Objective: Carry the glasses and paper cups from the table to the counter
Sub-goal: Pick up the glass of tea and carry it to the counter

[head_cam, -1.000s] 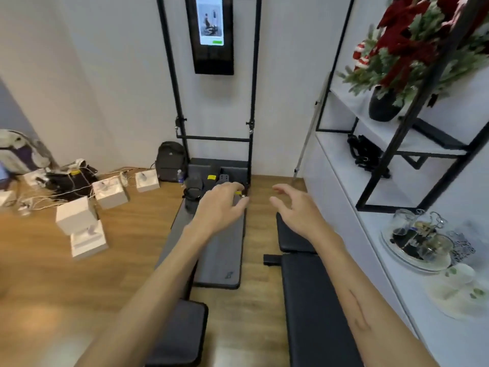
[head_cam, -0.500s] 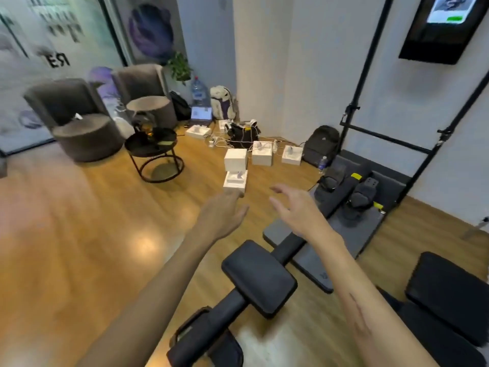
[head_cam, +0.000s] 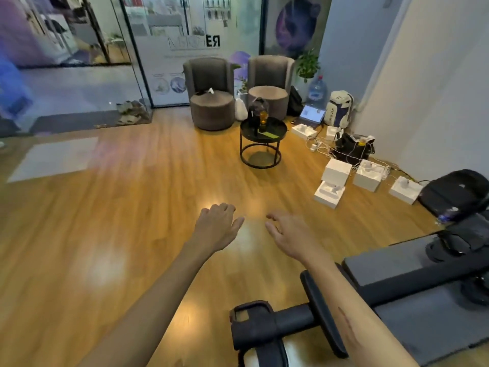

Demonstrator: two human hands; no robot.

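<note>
Two bare forearms, no sleeves, no watch or rings on left hand (head_cam: 217,226) or right hand (head_cam: 291,234). Behind the right hand — well up the forearm — a long dark streak-like mark.

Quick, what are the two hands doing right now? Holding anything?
Left hand: open, fingers relaxed, holding nothing.
Right hand: open, fingers loosely spread, holding nothing.

At about twelve o'clock, the frosted glass wall panel (head_cam: 185,46) behind the two armchairs carries large lettering seen mirrored; only the dark last characters read clearly, as a reversed "RE", the paler letters beside them being too faint to make out. The white backpack (head_cam: 338,108) at one o'clock bears dark print, too small to read.
</note>
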